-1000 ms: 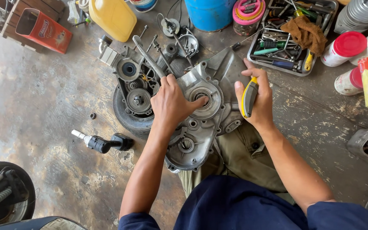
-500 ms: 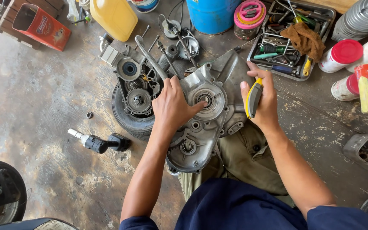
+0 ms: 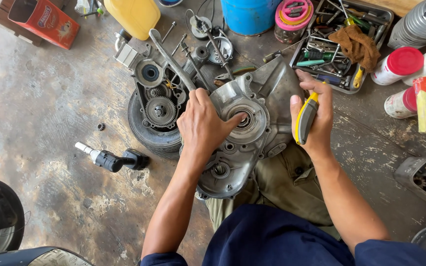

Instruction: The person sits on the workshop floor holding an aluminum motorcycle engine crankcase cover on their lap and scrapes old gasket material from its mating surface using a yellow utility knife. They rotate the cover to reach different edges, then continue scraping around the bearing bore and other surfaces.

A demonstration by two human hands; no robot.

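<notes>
A grey metal engine casing (image 3: 267,103) lies on my lap over a concrete floor. My left hand (image 3: 204,123) rests flat on its upper face, one finger reaching into the round bearing hole (image 3: 245,119). My right hand (image 3: 316,116) is closed around a tool with a yellow and grey handle (image 3: 305,118), its fingers also touching the casing's right edge. The working end of the tool is hidden by the hand.
A second engine half with gears (image 3: 159,111) sits on a small tyre (image 3: 146,135) to the left. A black part (image 3: 114,160) lies on the floor. Behind are a tool tray (image 3: 341,44), blue barrel (image 3: 247,15), yellow jug (image 3: 134,15) and red-capped cans (image 3: 400,66).
My left hand has slid slightly right, its finger now inside the bearing hole. The right hand with the tool has stayed by the casing's edge.
</notes>
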